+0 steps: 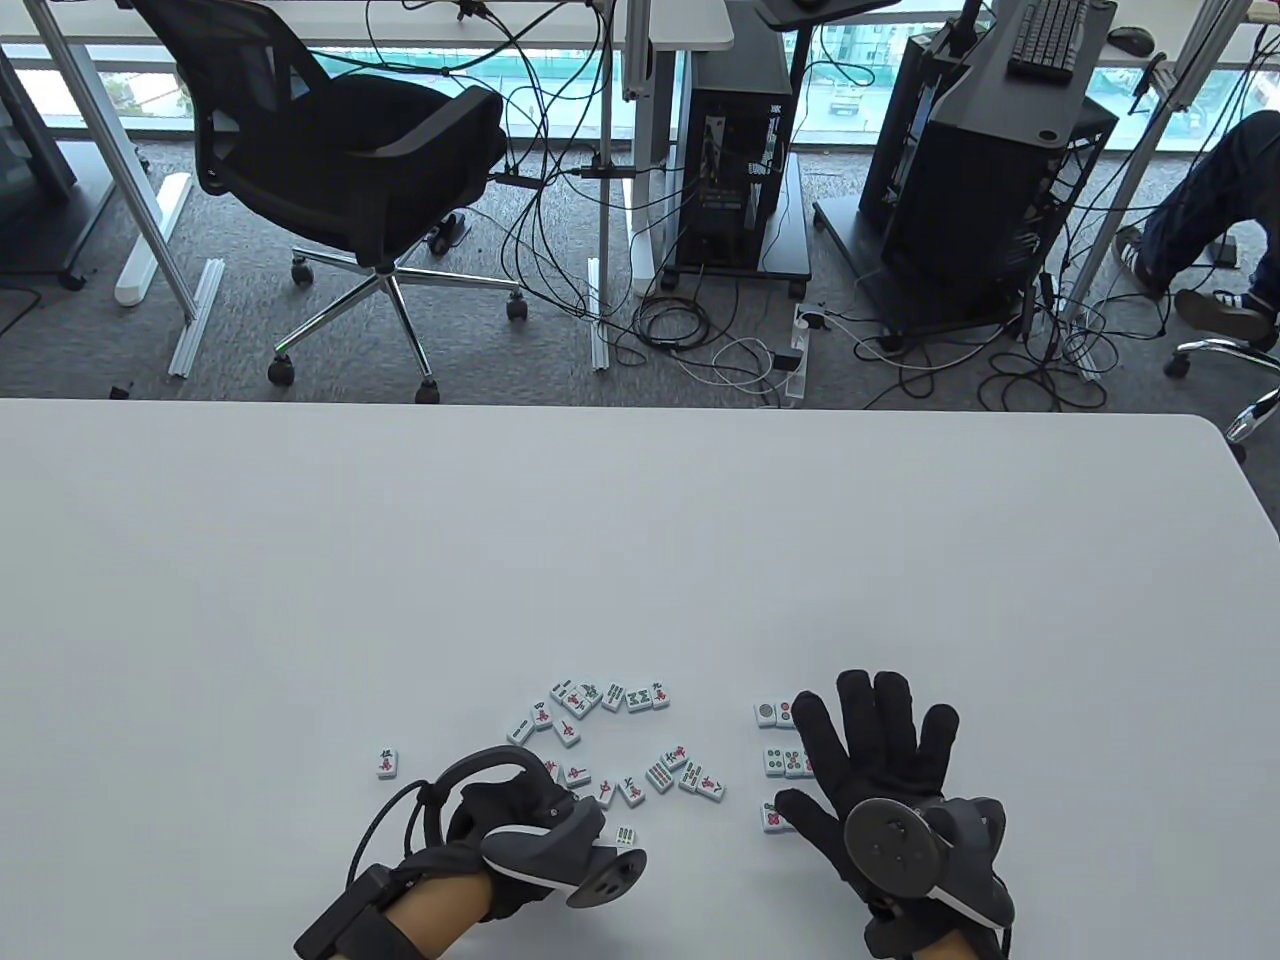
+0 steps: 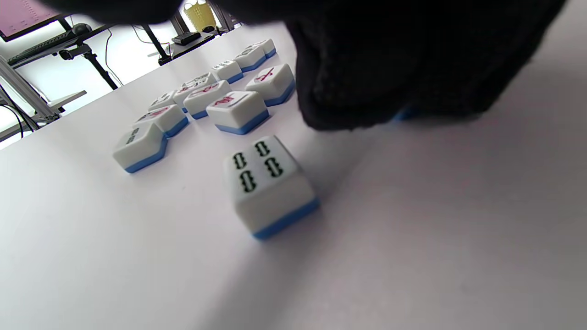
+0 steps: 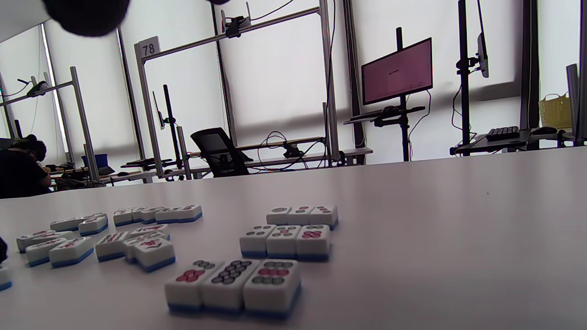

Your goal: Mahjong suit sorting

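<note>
We are mid-sort: the dot tiles [image 3: 270,256] sit in three neat rows under our flat, spread right hand [image 1: 880,770]. Our left hand [image 1: 520,830] curls over the loose tiles [image 1: 610,740]; whether it holds one, we cannot tell. Next, the four-bamboo tile [image 2: 268,183] probably starts its own group.

Bright, even daylight from the tall windows behind. Backlit strongly in the right wrist view: panes blown out to white, frames and the flat pink-screened monitor [image 3: 397,72] reduced to dark shapes. Soft, faint shadows only on the pale grey worktop [image 1: 640,560]. Bowed at the edges in the table view, straight lines curved. Sharp on the white blue-backed four-bamboo tile [image 2: 268,185] in the left wrist view; blurred, near-featureless black on the gloved fingers [image 2: 394,68] close to the lens. Dull sheen across the worktop there.
</note>
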Demonstrator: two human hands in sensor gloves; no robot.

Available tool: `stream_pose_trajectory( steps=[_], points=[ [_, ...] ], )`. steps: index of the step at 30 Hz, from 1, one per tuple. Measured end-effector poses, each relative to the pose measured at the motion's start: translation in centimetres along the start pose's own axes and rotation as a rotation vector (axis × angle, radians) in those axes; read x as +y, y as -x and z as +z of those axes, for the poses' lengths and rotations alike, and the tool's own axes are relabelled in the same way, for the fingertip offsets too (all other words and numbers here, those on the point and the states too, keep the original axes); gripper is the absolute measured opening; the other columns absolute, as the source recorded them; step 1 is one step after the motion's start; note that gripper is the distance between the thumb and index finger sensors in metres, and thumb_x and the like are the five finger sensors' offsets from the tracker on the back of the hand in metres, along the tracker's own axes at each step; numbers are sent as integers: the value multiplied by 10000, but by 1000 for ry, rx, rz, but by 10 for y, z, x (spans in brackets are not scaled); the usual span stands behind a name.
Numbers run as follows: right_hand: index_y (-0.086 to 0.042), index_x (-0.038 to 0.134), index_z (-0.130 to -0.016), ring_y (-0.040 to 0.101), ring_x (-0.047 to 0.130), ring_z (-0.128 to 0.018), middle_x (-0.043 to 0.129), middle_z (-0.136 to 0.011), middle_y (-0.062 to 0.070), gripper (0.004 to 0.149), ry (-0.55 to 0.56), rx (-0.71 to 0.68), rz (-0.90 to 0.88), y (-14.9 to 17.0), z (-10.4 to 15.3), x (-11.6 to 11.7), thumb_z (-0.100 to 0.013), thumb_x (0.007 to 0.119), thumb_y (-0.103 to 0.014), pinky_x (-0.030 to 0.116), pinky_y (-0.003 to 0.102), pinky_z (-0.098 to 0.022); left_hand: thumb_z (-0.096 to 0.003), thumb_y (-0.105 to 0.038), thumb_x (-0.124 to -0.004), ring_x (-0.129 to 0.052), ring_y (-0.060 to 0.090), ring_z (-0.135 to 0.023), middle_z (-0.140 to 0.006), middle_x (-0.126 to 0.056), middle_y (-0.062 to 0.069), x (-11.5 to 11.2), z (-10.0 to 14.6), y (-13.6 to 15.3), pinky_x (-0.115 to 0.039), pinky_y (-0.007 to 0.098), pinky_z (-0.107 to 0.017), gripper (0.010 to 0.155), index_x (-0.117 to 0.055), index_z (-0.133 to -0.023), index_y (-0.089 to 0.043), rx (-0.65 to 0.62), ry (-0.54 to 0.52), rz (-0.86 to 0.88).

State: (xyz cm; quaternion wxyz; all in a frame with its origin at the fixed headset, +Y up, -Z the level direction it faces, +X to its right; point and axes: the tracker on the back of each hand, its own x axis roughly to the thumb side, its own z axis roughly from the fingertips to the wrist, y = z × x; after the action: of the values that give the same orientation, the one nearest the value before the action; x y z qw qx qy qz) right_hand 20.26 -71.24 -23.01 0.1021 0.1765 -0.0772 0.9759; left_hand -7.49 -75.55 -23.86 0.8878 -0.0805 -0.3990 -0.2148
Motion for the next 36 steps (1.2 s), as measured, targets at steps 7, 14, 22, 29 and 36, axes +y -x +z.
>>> stream_pose_trajectory(
  steps=[7,14,22,29,36],
  points=[
    [-343,193,-1118,374,-62,-1026,34,-1177,86,777,2,-1,-6,1,-1,1,-505,571,-633,33,692,-688,-299,-520,-896,-912,24,-56,-374,-1011,-137,19,36,66,-866,318,-173,598,-867,-759,-139,204,-105,127],
    [-346,190,-1118,374,-60,-1028,36,-1178,84,776,-8,10,-12,4,-2,4,-505,568,-636,32,692,-689,-300,-511,-898,-913,26,-63,-381,-1012,-134,9,56,135,-864,320,-180,595,-864,-767,-145,448,-49,172],
    [-344,189,-1119,376,-56,-1028,41,-1179,87,777,-27,18,-8,6,-2,7,-506,567,-636,36,693,-689,-300,-506,-900,-915,28,-67,-386,-1012,-133,-33,44,166,-865,322,-183,590,-864,-771,-152,588,97,188],
    [-346,192,-1118,377,-54,-1029,43,-1180,88,775,-40,23,-14,6,-2,7,-506,568,-635,37,693,-689,-300,-503,-900,-915,27,-71,-390,-1011,-135,-62,37,174,-865,322,-186,581,-871,-771,-164,641,187,189],
    [-345,192,-1118,377,-53,-1029,45,-1180,87,775,-45,25,-14,7,-2,7,-505,569,-635,38,693,-690,-303,-502,-901,-917,27,-80,-401,-1008,-138,-80,40,177,-866,322,-194,564,-881,-769,-185,672,234,196]
  ],
)
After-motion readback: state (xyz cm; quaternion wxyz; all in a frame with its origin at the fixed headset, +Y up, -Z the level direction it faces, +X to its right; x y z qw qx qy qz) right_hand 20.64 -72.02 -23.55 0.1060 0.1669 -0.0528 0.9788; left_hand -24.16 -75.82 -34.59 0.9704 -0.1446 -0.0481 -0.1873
